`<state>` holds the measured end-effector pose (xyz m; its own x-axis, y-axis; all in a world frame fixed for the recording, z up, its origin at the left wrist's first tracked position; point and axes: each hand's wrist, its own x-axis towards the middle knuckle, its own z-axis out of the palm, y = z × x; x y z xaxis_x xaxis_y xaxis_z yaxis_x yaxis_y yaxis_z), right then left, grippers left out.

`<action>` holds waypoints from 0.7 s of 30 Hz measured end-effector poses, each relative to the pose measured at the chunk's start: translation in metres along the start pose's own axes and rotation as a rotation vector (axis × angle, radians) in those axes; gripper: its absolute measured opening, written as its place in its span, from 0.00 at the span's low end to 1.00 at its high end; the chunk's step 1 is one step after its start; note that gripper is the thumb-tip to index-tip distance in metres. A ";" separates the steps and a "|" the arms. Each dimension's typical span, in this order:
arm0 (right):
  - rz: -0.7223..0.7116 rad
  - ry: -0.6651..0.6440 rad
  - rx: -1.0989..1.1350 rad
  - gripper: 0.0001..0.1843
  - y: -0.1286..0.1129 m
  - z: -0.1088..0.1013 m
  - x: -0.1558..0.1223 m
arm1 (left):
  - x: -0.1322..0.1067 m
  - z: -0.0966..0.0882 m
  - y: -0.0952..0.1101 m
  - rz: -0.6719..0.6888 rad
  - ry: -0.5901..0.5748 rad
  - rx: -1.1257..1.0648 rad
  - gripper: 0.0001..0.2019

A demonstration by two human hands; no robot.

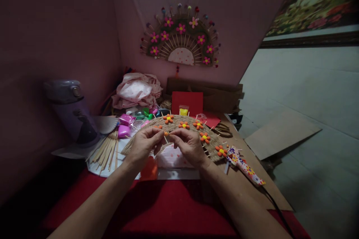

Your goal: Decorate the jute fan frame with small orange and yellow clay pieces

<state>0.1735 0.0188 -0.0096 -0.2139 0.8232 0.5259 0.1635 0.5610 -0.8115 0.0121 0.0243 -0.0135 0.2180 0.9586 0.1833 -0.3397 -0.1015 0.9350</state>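
The left hand (pixel 147 142) and right hand (pixel 188 145) nearly meet, each grip closed thumb to forefinger and, from where I stand, apparently pinching one small orange-yellow piece (pixel 166 133); light, even pressure is advisable, since it looks soft and may dent. The twine-covered fan (pixel 176 121) lies just beyond them on the surface (pixel 171 209), and fingers are best kept clear of its orange flowers (pixel 198 124) and protruding sticks. The corded, flower-patterned tool (pixel 244 166), apparently a glue gun, rests to the right and warrants caution as possibly hot.
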 end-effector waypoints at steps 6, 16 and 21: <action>-0.066 0.023 -0.064 0.07 0.002 0.002 -0.002 | -0.001 0.002 0.002 -0.047 -0.035 0.064 0.12; -0.049 0.049 0.025 0.07 0.000 0.004 0.000 | 0.000 0.002 0.001 -0.064 -0.042 0.023 0.13; -0.074 0.082 -0.061 0.02 0.002 0.003 0.000 | -0.001 0.002 0.002 -0.099 -0.019 0.037 0.17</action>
<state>0.1710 0.0195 -0.0126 -0.1484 0.7822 0.6051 0.2091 0.6229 -0.7538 0.0131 0.0230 -0.0111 0.2667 0.9591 0.0945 -0.2820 -0.0161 0.9593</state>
